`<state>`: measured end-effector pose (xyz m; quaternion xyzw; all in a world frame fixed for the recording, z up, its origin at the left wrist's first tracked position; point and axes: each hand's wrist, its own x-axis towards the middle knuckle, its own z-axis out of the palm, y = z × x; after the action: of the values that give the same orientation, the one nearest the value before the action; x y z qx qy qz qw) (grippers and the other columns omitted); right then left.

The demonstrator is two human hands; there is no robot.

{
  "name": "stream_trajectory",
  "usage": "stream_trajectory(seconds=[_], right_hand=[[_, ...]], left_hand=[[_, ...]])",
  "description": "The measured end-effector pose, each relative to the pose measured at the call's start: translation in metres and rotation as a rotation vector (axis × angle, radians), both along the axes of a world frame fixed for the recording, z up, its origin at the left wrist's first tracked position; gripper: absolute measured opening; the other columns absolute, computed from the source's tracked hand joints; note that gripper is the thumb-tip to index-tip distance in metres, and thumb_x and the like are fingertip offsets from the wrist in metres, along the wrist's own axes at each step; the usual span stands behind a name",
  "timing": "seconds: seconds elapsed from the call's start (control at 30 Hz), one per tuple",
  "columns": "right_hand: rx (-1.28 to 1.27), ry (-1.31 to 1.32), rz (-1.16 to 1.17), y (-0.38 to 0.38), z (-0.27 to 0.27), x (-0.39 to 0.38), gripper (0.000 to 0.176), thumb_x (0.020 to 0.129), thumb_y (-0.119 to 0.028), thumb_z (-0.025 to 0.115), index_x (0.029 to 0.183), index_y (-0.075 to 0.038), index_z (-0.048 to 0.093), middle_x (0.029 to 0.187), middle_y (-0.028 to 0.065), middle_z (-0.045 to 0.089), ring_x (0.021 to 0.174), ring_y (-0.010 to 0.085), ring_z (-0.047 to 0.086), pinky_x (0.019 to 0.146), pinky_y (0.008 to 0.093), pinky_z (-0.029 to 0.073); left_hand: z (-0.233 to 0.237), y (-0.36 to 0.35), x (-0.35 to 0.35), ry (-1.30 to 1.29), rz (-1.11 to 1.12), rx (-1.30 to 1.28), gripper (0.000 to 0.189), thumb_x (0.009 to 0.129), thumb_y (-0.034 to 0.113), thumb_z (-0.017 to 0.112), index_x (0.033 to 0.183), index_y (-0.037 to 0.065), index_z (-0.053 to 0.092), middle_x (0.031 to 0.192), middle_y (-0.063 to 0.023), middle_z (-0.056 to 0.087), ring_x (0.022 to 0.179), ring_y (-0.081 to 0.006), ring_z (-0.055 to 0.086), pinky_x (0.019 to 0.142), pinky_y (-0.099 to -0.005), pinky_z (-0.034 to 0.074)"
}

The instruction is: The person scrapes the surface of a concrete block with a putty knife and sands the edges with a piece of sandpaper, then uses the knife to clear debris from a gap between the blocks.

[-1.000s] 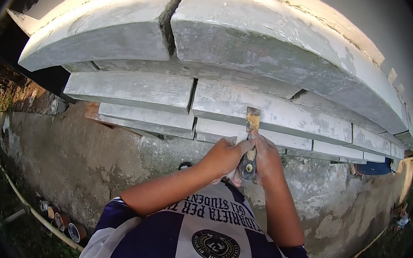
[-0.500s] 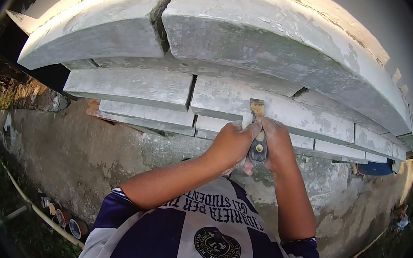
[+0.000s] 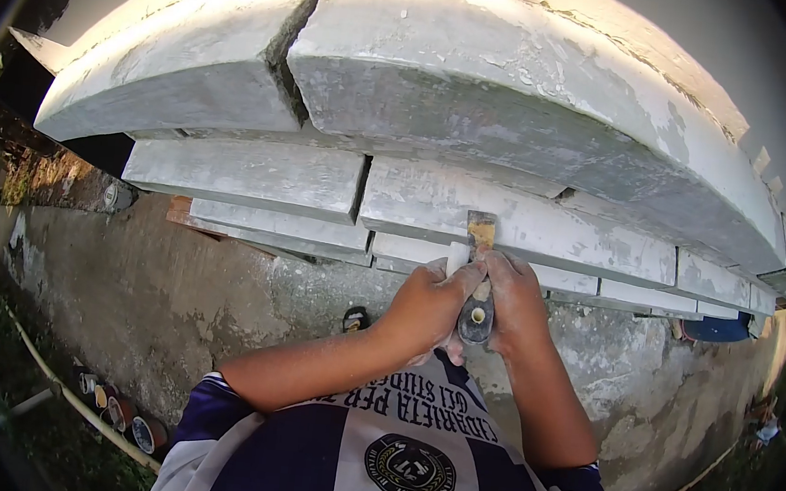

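Observation:
In front of my chest, both hands are close together, their fingers closed. A putty knife [image 3: 475,322] stands between them, its dark, holed handle toward me and its stained metal blade pointing away. My right hand [image 3: 516,303] grips the putty knife, thumb along its neck. My left hand [image 3: 417,307] is closed round a small white stick-like piece [image 3: 457,257], whose end shows beside the blade; its thumb presses against the putty knife. White dust coats the fingers of both hands. Beyond the blade lies a pale grey slab [image 3: 548,208] of the middle row.
Large pale slabs [image 3: 481,112] with dark gaps curve across the top, with lower rows beneath. Below is a stained concrete floor [image 3: 171,290]. Several small pots [image 3: 146,432] stand at lower left beside a pipe [image 3: 66,394]. A foot in a dark sandal [image 3: 356,319] shows under my left arm.
The view has tilted slightly, so the slabs and both hands sit lower in the picture. A sandalled foot now shows more plainly. Both hands keep their hold.

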<state>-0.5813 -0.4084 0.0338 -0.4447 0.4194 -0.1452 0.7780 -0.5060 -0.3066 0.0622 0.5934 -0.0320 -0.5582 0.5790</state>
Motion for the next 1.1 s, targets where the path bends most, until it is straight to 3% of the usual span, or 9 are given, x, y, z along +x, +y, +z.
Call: stream_trajectory(seconds=[0.1,0.13,0.2,0.5,0.67,0.77,0.87,1.1], right_hand=[[0.005,0.036,0.005,-0.003,0.002,0.005,0.025,0.097,-0.021,0.052,0.093,0.002,0.061,0.079,0.0081,0.061,0.064,0.0152,0.058,0.055,0.0305,0.047],[-0.01,0.041,0.022,-0.009,-0.002,0.007,0.026,0.097,-0.021,0.052,0.093,0.003,0.061,0.079,0.0082,0.061,0.064,0.0153,0.058,0.055,0.0306,0.047],[-0.007,-0.008,0.056,-0.022,-0.011,0.014,0.027,0.098,-0.022,0.052,0.094,0.003,0.061,0.078,0.008,0.061,0.061,0.015,0.058,0.055,0.0308,0.048],[-0.002,0.0,-0.014,-0.004,-0.007,0.004,0.026,0.097,-0.02,0.053,0.1,0.004,0.061,0.082,0.0087,0.062,0.064,0.0145,0.059,0.054,0.0299,0.048],[0.014,-0.024,0.03,-0.021,-0.008,0.02,0.028,0.097,-0.02,0.053,0.103,0.005,0.062,0.084,0.009,0.062,0.066,0.015,0.06,0.055,0.0299,0.049],[0.033,0.002,-0.098,0.0,0.003,0.011,0.028,0.097,-0.02,0.053,0.105,0.006,0.061,0.085,0.0092,0.062,0.068,0.0159,0.061,0.056,0.0308,0.05],[0.058,-0.008,-0.012,0.008,0.002,-0.002,0.03,0.097,-0.02,0.052,0.109,0.007,0.059,0.086,0.0099,0.062,0.071,0.0172,0.063,0.057,0.0316,0.051],[0.123,-0.058,0.074,-0.009,0.011,0.003,0.03,0.098,-0.021,0.053,0.107,0.006,0.057,0.086,0.0107,0.062,0.07,0.0168,0.062,0.057,0.0311,0.052]], left_hand=[[-0.014,-0.006,0.002,-0.043,-0.018,-0.022,0.035,0.097,0.03,0.056,0.103,-0.005,0.058,0.074,-0.0103,0.065,0.045,-0.0159,0.059,0.03,-0.0288,0.047],[-0.032,-0.014,-0.001,0.003,0.116,-0.149,0.036,0.096,0.029,0.057,0.107,-0.005,0.057,0.076,-0.0099,0.065,0.048,-0.0158,0.061,0.03,-0.0288,0.047],[-0.047,-0.024,0.008,-0.017,0.101,-0.119,0.036,0.097,0.029,0.056,0.109,-0.004,0.057,0.078,-0.0095,0.065,0.049,-0.0154,0.061,0.03,-0.0289,0.047],[-0.032,-0.007,0.001,0.032,0.001,-0.049,0.036,0.098,0.03,0.055,0.106,-0.005,0.058,0.074,-0.0097,0.064,0.045,-0.0163,0.06,0.031,-0.0295,0.048],[-0.035,-0.025,0.016,0.006,0.095,-0.127,0.036,0.098,0.03,0.054,0.108,-0.005,0.057,0.08,-0.0099,0.064,0.051,-0.0161,0.062,0.031,-0.0303,0.049],[-0.02,-0.008,0.006,0.062,0.041,-0.082,0.036,0.098,0.029,0.053,0.108,-0.005,0.057,0.079,-0.0094,0.063,0.051,-0.016,0.062,0.031,-0.0305,0.049],[-0.011,0.004,-0.001,0.073,0.005,-0.079,0.036,0.099,0.027,0.053,0.103,-0.008,0.055,0.068,-0.0101,0.059,0.04,-0.0166,0.054,0.031,-0.03,0.045],[-0.017,-0.008,0.011,0.061,0.003,-0.088,0.039,0.099,0.03,0.053,0.099,-0.008,0.058,0.072,-0.0102,0.063,0.044,-0.017,0.058,0.031,-0.03,0.049]])
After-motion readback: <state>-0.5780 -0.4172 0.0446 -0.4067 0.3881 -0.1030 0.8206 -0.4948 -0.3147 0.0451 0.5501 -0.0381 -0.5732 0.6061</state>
